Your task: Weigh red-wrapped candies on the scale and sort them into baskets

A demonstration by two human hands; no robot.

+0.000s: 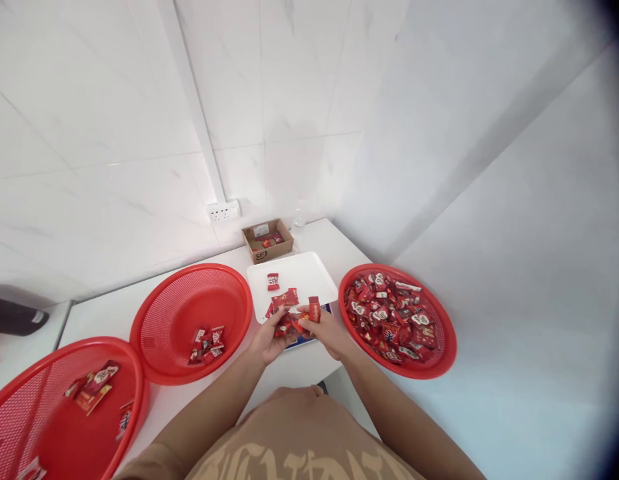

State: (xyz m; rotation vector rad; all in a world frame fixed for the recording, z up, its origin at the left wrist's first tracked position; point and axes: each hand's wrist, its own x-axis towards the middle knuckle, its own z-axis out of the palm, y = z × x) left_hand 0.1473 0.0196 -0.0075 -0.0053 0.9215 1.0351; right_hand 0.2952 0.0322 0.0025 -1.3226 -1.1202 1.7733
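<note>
On the bench, clocked from the hands, red baskets sit at eight, nine and three o'clock, the white tray at twelve. Left hand cups red packets; right hand grips them too.

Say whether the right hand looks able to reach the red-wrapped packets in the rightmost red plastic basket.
Likely yes: nothing stands between the right hand and the red-wrapped packets in the open basket, though that hand holds a red packet.
</note>
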